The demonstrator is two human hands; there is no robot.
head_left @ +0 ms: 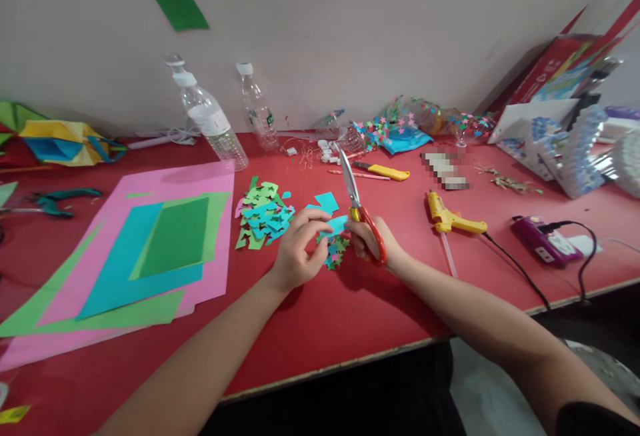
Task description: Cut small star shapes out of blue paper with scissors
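Note:
My right hand (pixel 369 241) is closed around red-handled scissors (pixel 371 231), their blades pointing up and away from me. A small blue paper piece (pixel 338 225) sits between my hands, touching my right fingertips. My left hand (pixel 301 249) has bent fingers, with a gap between thumb and forefinger; its fingertips are close to the blue piece. Under and between the hands lies a little pile of cut paper stars (pixel 337 253), partly hidden. Behind my left hand are green and blue paper scraps (pixel 263 216) with star-shaped cutouts. Another blue paper piece (pixel 327 202) rests just beyond.
Coloured sheets (pixel 113 259) cover the left of the red table (pixel 310 336). Plastic bottles (pixel 257 106) stand at the back near a yellow utility knife (pixel 387 171). To the right lie a yellow glue gun (pixel 453 221) and a purple power socket (pixel 547 241) with cords.

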